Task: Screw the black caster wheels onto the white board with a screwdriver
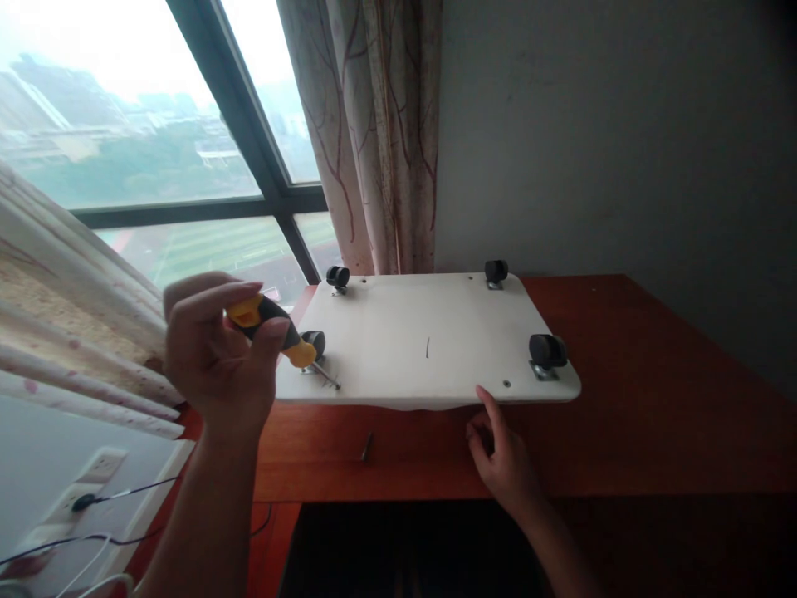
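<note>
left hand (pixel 217 353) holds screwdriver (pixel 295 343) over white board (pixel 398 328) on reddish desk (pixel 653 399) by window (pixel 155 158).

screwdriver (pixel 301 354) | yellow-black, tilted — tip down, near-left corner | white board (pixel 386 324) | flat — black casters (pixel 548 350) upward

Near-L caster (pixel 317 340) part hid bhd screwdriver (pixel 265 317) | L forearm (pixel 208 498) cut @ btm | outdoor bldgs (pixel 68 137) blurred

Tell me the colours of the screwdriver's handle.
The screwdriver's handle is yellow and black, as seen in the head view.
</note>
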Tool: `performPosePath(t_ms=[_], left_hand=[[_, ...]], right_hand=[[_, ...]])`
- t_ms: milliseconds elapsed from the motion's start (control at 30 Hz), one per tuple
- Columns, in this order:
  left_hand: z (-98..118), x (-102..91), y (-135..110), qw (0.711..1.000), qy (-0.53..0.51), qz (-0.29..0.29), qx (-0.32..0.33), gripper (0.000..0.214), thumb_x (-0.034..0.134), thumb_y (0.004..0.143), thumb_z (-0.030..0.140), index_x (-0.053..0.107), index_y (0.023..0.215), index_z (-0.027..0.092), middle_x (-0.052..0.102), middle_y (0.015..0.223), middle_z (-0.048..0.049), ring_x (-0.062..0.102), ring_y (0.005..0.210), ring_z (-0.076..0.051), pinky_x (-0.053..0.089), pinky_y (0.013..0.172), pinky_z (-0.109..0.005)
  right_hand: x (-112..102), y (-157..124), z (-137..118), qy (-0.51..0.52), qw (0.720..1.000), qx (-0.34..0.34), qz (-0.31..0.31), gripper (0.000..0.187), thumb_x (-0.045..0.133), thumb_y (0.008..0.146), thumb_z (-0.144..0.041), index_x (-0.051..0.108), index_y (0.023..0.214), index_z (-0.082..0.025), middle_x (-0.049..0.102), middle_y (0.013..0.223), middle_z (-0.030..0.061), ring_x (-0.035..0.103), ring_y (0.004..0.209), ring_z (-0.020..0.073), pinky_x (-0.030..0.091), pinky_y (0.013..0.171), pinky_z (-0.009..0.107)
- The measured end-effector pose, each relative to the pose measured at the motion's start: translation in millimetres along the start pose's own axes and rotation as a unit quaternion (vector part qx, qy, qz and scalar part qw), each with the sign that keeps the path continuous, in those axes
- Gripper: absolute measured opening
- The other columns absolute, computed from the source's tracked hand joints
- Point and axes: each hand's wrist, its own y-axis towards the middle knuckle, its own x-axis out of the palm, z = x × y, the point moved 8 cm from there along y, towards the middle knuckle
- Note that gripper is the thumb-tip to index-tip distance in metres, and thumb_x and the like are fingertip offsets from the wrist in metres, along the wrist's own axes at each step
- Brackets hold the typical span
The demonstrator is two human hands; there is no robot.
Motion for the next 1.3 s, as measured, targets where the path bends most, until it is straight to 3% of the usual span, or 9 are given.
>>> performPosePath(t_ms=[67, 267, 367, 500, 600, 700, 900, 1133, 1300], left_hand=[[-2, -0.3, 2, 1.000, 0.023, -0.012, -0.014, 0.040, 0.089, 0.066, 0.023, 0.075, 0.104, 0.023, 0.066, 0.099, -0.0027, 0.062, 0.083, -0.013, 0.052, 0.068, -0.025], [-8, 5.7, -4, 0.996, -0.053, -0.007, -0.070, 0.029, 0.065, 0.094, 0.036, 0.067, 0.117, 0.019, 0.071, 0.097, -0.0058, 0.071, 0.078, -0.018, 0.059, 0.068, -0.033], [-5, 1.5, 0, 0.999, -0.027, -0.004, -0.031, 0.034, 0.076, 0.084, 0.042, 0.072, 0.110, 0.021, 0.068, 0.103, -0.0059, 0.067, 0.085, -0.016, 0.056, 0.070, -0.031], [-3, -0.7, 2, 0.999, 0.001, -0.016, -0.039, 0.038, 0.089, 0.068, 0.021, 0.077, 0.104, 0.024, 0.066, 0.097, -0.0030, 0.064, 0.082, -0.013, 0.054, 0.069, -0.026], [-6, 4.0, -5, 0.994, -0.022, -0.015, -0.103, 0.028, 0.074, 0.085, 0.021, 0.076, 0.112, 0.024, 0.072, 0.098, -0.0058, 0.071, 0.079, -0.017, 0.058, 0.070, -0.033], [-4, 6.3, -7, 0.994, -0.051, -0.007, -0.098, 0.026, 0.062, 0.094, 0.027, 0.074, 0.117, 0.022, 0.074, 0.097, -0.0082, 0.073, 0.079, -0.021, 0.058, 0.070, -0.037], [6, 0.3, 1, 0.999, 0.032, -0.023, -0.010, 0.043, 0.088, 0.066, 0.017, 0.078, 0.107, 0.024, 0.066, 0.101, -0.0044, 0.062, 0.089, -0.016, 0.051, 0.072, -0.026], [-2, 8.5, -5, 0.996, -0.063, -0.027, -0.052, 0.032, 0.066, 0.090, 0.026, 0.068, 0.122, 0.023, 0.073, 0.099, -0.0063, 0.072, 0.082, -0.020, 0.060, 0.073, -0.039], [-4, 0.4, -2, 0.999, 0.012, -0.039, -0.006, 0.054, 0.091, 0.062, 0.025, 0.073, 0.113, 0.024, 0.068, 0.104, -0.0042, 0.064, 0.091, -0.018, 0.056, 0.073, -0.030]], right_hand=[[0, 0, -1, 0.002, 1.000, -0.006, 0.003, 0.058, 0.045, 0.098, -0.022, 0.031, 0.154, -0.018, 0.069, 0.083, 0.0007, 0.072, 0.073, 0.0140, 0.056, 0.073, 0.022], [-1, 0, -1, 0.004, 1.000, -0.009, 0.006, 0.058, 0.046, 0.098, -0.022, 0.031, 0.154, -0.019, 0.069, 0.085, 0.0013, 0.071, 0.075, 0.0142, 0.056, 0.075, 0.023], [0, 0, 1, 0.004, 1.000, -0.004, 0.003, 0.058, 0.046, 0.098, -0.023, 0.031, 0.154, -0.019, 0.069, 0.085, 0.0018, 0.071, 0.074, 0.0145, 0.056, 0.074, 0.023], [0, 1, 1, 0.001, 1.000, -0.003, 0.005, 0.057, 0.046, 0.099, -0.023, 0.032, 0.154, -0.018, 0.069, 0.085, 0.0021, 0.072, 0.074, 0.0149, 0.057, 0.073, 0.024], [1, 0, 1, 0.005, 1.000, -0.003, 0.002, 0.056, 0.046, 0.099, -0.023, 0.032, 0.153, -0.018, 0.070, 0.086, 0.0025, 0.073, 0.075, 0.0150, 0.057, 0.072, 0.023], [1, 0, 0, 0.006, 1.000, -0.003, 0.002, 0.056, 0.046, 0.099, -0.024, 0.033, 0.153, -0.017, 0.070, 0.086, 0.0027, 0.073, 0.075, 0.0151, 0.057, 0.073, 0.023], [0, 0, -1, 0.004, 1.000, -0.003, 0.001, 0.057, 0.045, 0.099, -0.023, 0.032, 0.154, -0.016, 0.069, 0.083, 0.0022, 0.072, 0.072, 0.0149, 0.057, 0.072, 0.023], [1, 0, 1, 0.004, 1.000, -0.001, 0.001, 0.056, 0.046, 0.099, -0.023, 0.032, 0.153, -0.017, 0.070, 0.085, 0.0025, 0.073, 0.077, 0.0152, 0.057, 0.074, 0.024], [0, 1, -1, 0.007, 1.000, -0.006, 0.000, 0.057, 0.045, 0.099, -0.022, 0.031, 0.154, -0.017, 0.069, 0.085, 0.0017, 0.072, 0.075, 0.0145, 0.057, 0.074, 0.023]])
